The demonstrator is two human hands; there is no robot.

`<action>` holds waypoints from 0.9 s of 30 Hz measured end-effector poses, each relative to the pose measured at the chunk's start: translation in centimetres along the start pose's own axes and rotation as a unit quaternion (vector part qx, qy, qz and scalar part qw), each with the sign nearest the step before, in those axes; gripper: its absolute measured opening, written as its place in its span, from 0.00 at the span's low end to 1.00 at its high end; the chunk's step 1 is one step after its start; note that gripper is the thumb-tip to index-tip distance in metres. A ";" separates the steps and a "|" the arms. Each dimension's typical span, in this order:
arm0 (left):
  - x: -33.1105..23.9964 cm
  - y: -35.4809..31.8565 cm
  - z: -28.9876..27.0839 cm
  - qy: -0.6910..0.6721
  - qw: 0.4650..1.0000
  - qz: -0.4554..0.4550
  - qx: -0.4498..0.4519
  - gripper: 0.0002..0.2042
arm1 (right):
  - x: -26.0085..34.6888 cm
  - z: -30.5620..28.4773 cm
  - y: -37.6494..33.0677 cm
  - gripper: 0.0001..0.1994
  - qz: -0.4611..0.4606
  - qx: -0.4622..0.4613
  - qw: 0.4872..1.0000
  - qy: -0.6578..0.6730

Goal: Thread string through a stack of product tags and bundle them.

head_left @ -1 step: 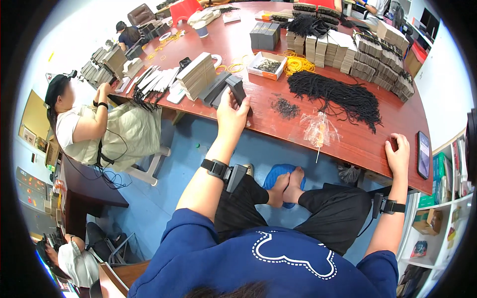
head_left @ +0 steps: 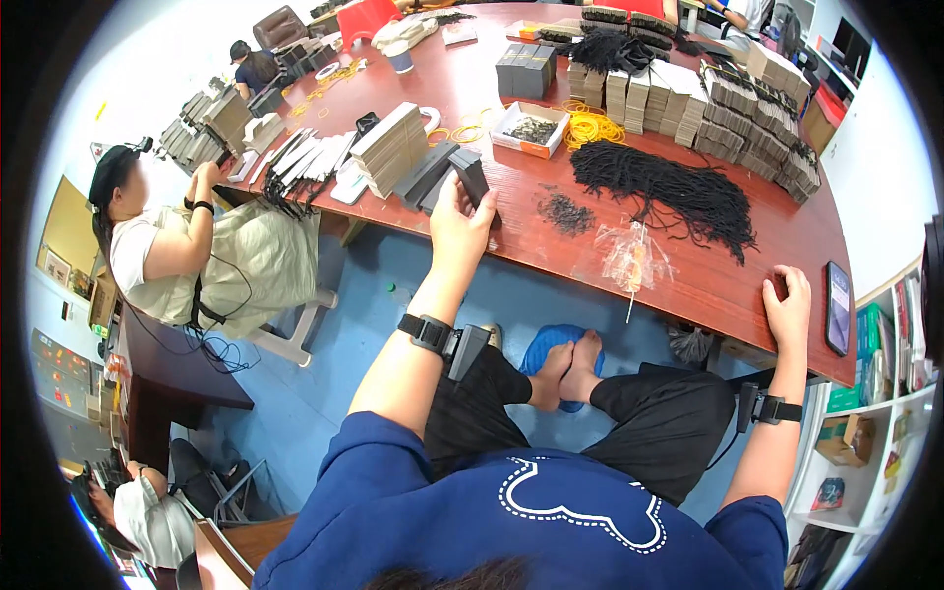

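counter (head_left: 551, 246): red-brown, curved near edge, runs from upper left to lower right; front strip near right hand bare.
card stacks (head_left: 747, 108): long bank of bundled stacks along far right side, walls off that side.
black cord pile (head_left: 669, 192): spread mid-counter, between the hands, well beyond the near edge.
tan card stack (head_left: 388, 147): just left of left hand, beside the dark pieces.
small tray (head_left: 531, 128): open box with dark bits inside, behind left hand; yellow rubber bands (head_left: 590, 126) heaped right beside it.
dark flat pieces (head_left: 438, 175): fanned row at counter edge, touching left hand's piece.
clear plastic bag (head_left: 634, 261): crumpled, near front edge, between the hands; thin stick pokes out past the edge.
loose dark bits (head_left: 565, 211): small scatter just right of left hand.
phone (head_left: 838, 307): flat at right end of counter, just beside right hand.
left hand (head_left: 457, 231): fingers closed around a dark flat piece (head_left: 477, 182), held upright at the near edge.
right hand (head_left: 787, 305): laid flat on counter edge, fingers loose, holding nothing.
hands: well apart, bag and cord pile between.
seated person (head_left: 187, 251): at left side of counter, hands up at own stack, clear of left hand.
open room: floor under counter edge free, blue; own legs and bare feet (head_left: 570, 369) below.
shelf (head_left: 875, 413): close on right, beyond right forearm.
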State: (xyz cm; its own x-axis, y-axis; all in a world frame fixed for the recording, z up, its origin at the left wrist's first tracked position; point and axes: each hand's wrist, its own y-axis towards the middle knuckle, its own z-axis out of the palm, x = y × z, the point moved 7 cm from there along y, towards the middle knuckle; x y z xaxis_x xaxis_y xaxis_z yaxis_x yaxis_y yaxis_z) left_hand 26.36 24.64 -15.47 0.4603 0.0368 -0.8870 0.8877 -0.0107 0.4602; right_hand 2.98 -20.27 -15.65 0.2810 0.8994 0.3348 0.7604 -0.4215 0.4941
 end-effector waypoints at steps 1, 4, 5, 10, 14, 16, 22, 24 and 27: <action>-0.1 0.0 -0.1 -0.001 1.000 0.000 -0.002 0.18 | -0.2 0.1 0.0 0.12 0.003 0.002 1.000 0.005; -0.2 0.0 0.0 -0.014 1.000 -0.015 0.018 0.17 | -0.2 0.0 0.1 0.12 0.004 0.004 1.000 0.013; -0.2 0.0 -0.1 -0.013 1.000 -0.021 0.017 0.17 | -0.1 -0.1 0.0 0.12 0.004 0.003 1.000 0.017; -0.8 -0.4 0.1 -0.014 0.999 -0.040 0.031 0.17 | 1.0 -2.0 -0.4 0.09 -0.028 -0.076 0.997 -0.004; -3.6 -4.2 1.4 -0.044 0.995 -0.053 0.067 0.16 | 10.6 -2.9 -3.5 0.04 0.004 -0.078 0.967 0.243; -5.1 -7.9 3.0 -0.029 0.990 -0.027 0.133 0.18 | 18.2 -0.9 -6.7 0.09 -0.067 0.024 0.948 0.311; -6.1 -14.7 5.2 0.119 0.965 0.089 0.217 0.19 | 25.5 3.8 -11.3 0.17 -0.078 0.047 0.890 0.447; -5.4 -15.4 5.2 0.145 0.968 0.076 0.192 0.18 | 24.8 4.2 -11.4 0.13 -0.094 0.027 0.892 0.442; -5.5 -16.1 5.6 0.193 0.955 0.081 0.212 0.18 | 25.0 3.5 -11.8 0.13 -0.089 0.001 0.909 0.407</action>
State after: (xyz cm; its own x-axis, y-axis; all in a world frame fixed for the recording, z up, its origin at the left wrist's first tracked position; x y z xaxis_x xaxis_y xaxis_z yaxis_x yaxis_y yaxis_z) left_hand 9.54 19.01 -18.20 0.6275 0.3651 -0.6877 0.7660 -0.4479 0.4612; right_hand 3.07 7.61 -15.96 -0.3721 0.5688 0.7335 0.7530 -0.2771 0.5968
